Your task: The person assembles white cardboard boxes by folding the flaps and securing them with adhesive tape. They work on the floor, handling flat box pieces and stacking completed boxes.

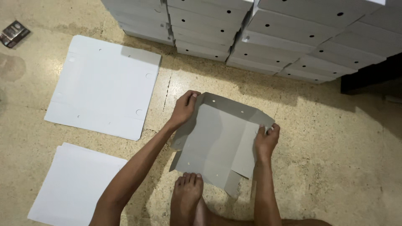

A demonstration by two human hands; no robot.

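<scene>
Two hands grip one grey cardboard blank [213, 138], which lies on the floor [335, 159] directly in front of the person, its near edge pinned under a bare foot [188, 188]. Left hand [184, 109] pinches the far-left corner, where a side flap meets the raised back flap; fingers are closed on the board edge. Right hand [266, 140] pinches the far-right corner in the same way, thumb and fingers closed on the folded flap. Blank's long axis runs roughly from the foot away toward the box stack [251, 33], tilted slightly rightward; the upright back flap crosses it, spanning from one hand to the other. Both hands sit at the far end of the blank, about equally near their corners, the left reaching farther forward. Flat white sheets [104, 83] lie well apart to the left, a second pile [75, 184] nearer the person. A small dark packet [14, 32] rests at the far left.
</scene>
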